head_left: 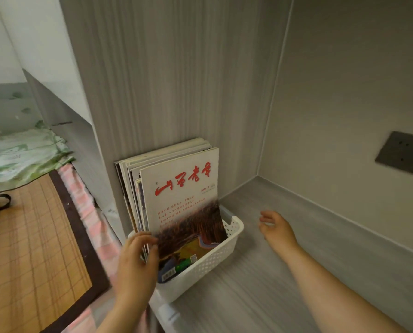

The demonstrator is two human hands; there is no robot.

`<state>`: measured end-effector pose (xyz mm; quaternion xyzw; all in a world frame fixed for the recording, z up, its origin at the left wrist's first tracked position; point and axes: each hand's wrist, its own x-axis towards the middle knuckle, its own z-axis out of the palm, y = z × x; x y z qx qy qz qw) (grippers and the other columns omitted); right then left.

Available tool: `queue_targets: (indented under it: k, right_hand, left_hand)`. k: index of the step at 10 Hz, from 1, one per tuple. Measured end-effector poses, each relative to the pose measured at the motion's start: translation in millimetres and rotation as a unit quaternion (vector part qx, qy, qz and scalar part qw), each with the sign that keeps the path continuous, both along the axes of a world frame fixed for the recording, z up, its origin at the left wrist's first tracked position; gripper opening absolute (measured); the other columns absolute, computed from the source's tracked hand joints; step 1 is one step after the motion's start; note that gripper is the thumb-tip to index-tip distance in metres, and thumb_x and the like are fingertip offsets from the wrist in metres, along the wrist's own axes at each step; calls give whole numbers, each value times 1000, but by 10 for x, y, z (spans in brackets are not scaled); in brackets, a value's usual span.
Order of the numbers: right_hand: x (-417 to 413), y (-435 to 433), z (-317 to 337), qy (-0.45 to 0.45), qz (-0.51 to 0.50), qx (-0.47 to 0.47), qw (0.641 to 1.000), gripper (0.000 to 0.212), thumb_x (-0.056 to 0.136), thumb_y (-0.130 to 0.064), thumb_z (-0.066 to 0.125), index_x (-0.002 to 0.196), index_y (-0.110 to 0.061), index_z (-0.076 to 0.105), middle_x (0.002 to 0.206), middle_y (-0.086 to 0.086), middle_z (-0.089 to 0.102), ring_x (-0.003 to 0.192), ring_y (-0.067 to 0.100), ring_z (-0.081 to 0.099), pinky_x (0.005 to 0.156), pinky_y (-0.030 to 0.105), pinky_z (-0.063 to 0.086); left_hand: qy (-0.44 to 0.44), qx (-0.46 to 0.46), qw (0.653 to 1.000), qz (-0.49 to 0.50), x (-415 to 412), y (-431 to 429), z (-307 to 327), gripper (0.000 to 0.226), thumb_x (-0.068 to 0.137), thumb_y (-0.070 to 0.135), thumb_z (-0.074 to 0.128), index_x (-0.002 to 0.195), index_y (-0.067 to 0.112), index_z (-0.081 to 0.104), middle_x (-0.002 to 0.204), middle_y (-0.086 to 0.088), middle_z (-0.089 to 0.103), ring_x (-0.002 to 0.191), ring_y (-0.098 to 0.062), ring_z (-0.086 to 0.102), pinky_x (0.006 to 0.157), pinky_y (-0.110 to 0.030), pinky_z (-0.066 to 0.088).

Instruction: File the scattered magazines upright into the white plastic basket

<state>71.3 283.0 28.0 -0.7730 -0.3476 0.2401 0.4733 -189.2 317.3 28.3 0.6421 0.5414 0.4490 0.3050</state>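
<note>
A: Where are the magazines [167,188] sitting?

B: They are standing upright in the white plastic basket [207,263], packed together and leaning back against the grey wood-grain side panel [167,80] on the far left of the shelf [260,272]. The front magazine [183,205] is showing a pale cover with red brush lettering and a dark reddish landscape below it.

A: And the basket itself?

B: It is resting on the grey shelf, tight into the left corner, with its perforated wall facing near and right. The right end of the basket is holding no magazines that I can make out.

A: What is the left hand [135,265] doing?

B: It is reaching up from the near edge, fingers [143,239] loosely spread and curled, touching the near left edges of the stack just above the basket rim. It is not gripping any single magazine; the fingertips are pressing against the edges.

A: The right hand [276,228]?

B: It is hovering over the shelf just to the right of the basket, apart from it, holding nothing, with fingers half curled and relaxed. The picture is a little blurred there.

A: Anything else around?

B: A dark square wall plate [402,152] is sitting on the right-hand wall. To the left, beyond the panel, a woven bamboo mat [27,236] is lying on a bed, with green patterned bedding [23,155] farther back.
</note>
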Motion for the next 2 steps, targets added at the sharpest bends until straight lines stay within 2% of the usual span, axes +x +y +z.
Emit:
queue_targets:
  k: [1, 2]
  right_hand:
    - [84, -249, 146, -30, 9, 41, 999, 26, 83, 1, 50, 108, 0, 56, 114, 18, 61, 91, 20, 54, 66, 20, 41]
    - [109, -552, 372, -37, 21, 83, 996, 21, 82, 3, 52, 101, 0, 61, 99, 11, 63, 68, 6, 54, 57, 3, 38]
  left_hand:
    - [43, -36, 993, -105, 158, -113, 135, 32, 85, 5, 54, 70, 33, 50, 78, 14, 54, 80, -15, 53, 68, -25, 44]
    - [125, -71, 979, -142, 321, -305, 238, 11, 88, 15, 53, 93, 20, 60, 86, 7, 58, 81, -13, 53, 72, -20, 39]
